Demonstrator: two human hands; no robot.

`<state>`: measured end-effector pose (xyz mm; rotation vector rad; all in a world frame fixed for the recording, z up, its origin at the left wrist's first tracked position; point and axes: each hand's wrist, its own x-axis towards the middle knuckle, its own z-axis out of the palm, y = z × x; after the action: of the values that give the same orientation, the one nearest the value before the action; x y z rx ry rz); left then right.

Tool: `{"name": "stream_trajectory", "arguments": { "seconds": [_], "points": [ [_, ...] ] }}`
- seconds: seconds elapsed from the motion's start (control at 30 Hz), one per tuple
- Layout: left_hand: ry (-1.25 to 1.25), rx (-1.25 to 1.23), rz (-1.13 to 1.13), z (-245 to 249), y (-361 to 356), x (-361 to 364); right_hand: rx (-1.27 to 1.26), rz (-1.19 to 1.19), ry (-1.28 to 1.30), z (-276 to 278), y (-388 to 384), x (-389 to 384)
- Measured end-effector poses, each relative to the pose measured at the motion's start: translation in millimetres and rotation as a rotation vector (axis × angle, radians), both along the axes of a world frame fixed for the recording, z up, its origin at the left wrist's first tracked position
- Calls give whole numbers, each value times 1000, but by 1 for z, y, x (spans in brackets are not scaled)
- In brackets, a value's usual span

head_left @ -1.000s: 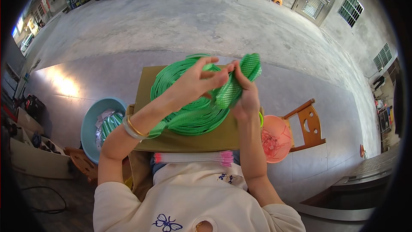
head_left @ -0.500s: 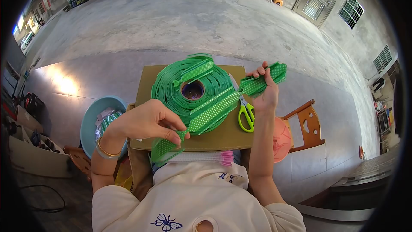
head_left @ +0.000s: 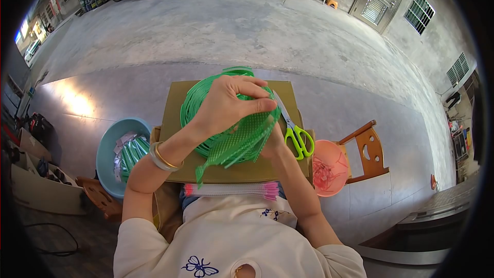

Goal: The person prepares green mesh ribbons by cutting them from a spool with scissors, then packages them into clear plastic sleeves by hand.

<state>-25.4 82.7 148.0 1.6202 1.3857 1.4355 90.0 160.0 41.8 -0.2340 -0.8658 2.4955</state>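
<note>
My left hand (head_left: 234, 98) is closed, thumb and fingertips pinching a green ribbon (head_left: 242, 139) with pale dots. The ribbon hangs in folds below it, over the large coil of green ribbon (head_left: 191, 110). Behind these folds, my right hand (head_left: 272, 143) is mostly hidden; it is against the ribbon and appears to grip it, though its fingertips do not show. Scissors (head_left: 299, 142) with lime-green handles lie just right of my right hand, blades pointing away. The coil rests on a brown cardboard box (head_left: 177, 91).
On my lap lies a bundle of thin white sticks (head_left: 231, 191) with pink ends. At left stands a blue basin (head_left: 105, 167) of green-and-white packed pieces. A pink bowl (head_left: 337, 149) with pink strips sits at right by a wooden chair (head_left: 371, 149).
My left hand has moved up and right across the coil, bringing the ribbon with it. My right hand has come down and left from beyond the scissors. The two hands are now close together.
</note>
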Motion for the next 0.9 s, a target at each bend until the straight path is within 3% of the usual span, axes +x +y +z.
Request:
{"name": "stream_trajectory", "arguments": {
  "seconds": [0.03,0.07,0.17,0.27,0.3,0.37,0.4,0.5,0.77,0.9],
  "points": [
    [37,17,80,-8,7,-2,10,37,-2,4,-3,-2],
    [74,34,159,-15,12,-3,-132,24,72,11,-9,-2],
    [-74,26,290,-30,13,-3,34,201,215,14,-6,2],
    [98,215,398,-45,16,-8,-10,104,63,21,-16,4],
    [17,159,395,-42,13,-5,100,111,12,22,-16,3],
    [-145,46,384,-31,7,1,320,119,-90,23,-14,4],
    [-183,54,356,-33,8,-1,205,180,-91,28,-13,7],
    [-281,20,275,-35,7,-9,185,197,-53,39,-18,9],
    [-478,-211,-110,-29,6,-26,256,427,-21,32,-10,19],
    [-332,-236,-120,-13,-3,-26,314,500,-48,33,-10,22]
  ]
}}
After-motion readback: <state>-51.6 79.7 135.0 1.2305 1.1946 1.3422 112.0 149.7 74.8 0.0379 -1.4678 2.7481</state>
